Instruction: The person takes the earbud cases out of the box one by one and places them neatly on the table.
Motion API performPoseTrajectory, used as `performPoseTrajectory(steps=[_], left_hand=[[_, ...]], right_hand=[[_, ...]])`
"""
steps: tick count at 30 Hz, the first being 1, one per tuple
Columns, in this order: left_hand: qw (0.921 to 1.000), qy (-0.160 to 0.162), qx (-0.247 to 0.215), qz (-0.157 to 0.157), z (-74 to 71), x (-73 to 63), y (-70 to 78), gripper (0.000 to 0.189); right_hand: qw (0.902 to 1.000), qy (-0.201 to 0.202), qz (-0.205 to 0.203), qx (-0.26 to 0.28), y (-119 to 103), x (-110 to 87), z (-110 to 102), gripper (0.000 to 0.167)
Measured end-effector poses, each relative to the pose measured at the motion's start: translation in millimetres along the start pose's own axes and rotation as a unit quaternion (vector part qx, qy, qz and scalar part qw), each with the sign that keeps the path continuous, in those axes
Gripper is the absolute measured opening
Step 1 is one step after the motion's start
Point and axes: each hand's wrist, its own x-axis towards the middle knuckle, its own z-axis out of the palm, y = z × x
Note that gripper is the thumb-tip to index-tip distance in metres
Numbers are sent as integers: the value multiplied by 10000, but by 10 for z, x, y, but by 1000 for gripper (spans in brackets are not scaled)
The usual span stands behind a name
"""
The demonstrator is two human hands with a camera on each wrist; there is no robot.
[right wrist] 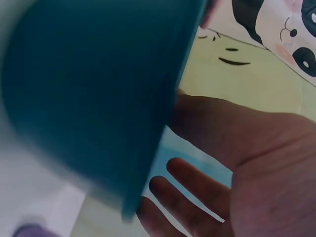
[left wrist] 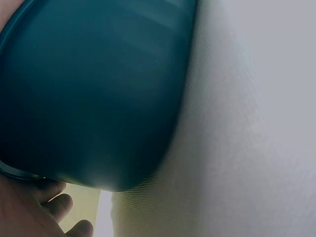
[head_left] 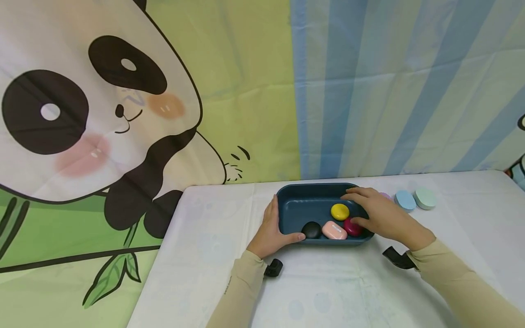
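Note:
A dark teal rectangular tray point(head_left: 303, 209) sits on the white-covered table. Inside it lie a black rounded piece point(head_left: 311, 230), a glossy pink block point(head_left: 334, 231), a yellow disc point(head_left: 340, 212) and a dark red rounded piece point(head_left: 352, 226). My left hand point(head_left: 268, 232) holds the tray's left end, thumb at the front rim and fingers along the side. Over the right end reaches my right hand point(head_left: 379, 213), its thumb at the red piece and its fingers extended above the back of the tray. In the right wrist view, the tray wall point(right wrist: 98, 98) hides the thumb's tip.
Just right of the tray, a blue disc point(head_left: 405, 201) and a mint green disc point(head_left: 425, 198) lie on the table point(head_left: 221, 218). A purple piece point(head_left: 385, 195) is partly hidden behind my right hand. A printed panda cloth point(head_left: 246, 91) hangs behind the table.

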Motion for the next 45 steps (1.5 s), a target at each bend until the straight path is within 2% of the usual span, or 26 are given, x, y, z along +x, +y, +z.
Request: performPoseTrajectory(steps=[7,15,20,25,28,35,45], left_hand=[[10000,-16,12,-26,2,2,-5,133],[10000,-25,-51,-59,2,-1,-14,131],[10000,-30,-72,-48,-2,-12,-12,131],[10000,-42,-80,-3,3,-9,-19,130],[10000,-29,-50,23,10,-2,-25,130],[10000,-8,3,10,9,-2,-14,131],[10000,-18,-19,-24,4,-6,-12,130]], right_hand=[[9987,-132,-403,295,-85,73,130,50],[9961,-635,-504,359,-160,183,204,49],[9920,-914,-810,329,-155,226,247,48],[9888,-873,-1181,249,-137,247,288,44],[9886,-788,-1257,267,-145,256,310,41],[9898,-903,-1084,197,-209,289,337,37],[9904,-940,-1016,61,-237,320,362,43]])
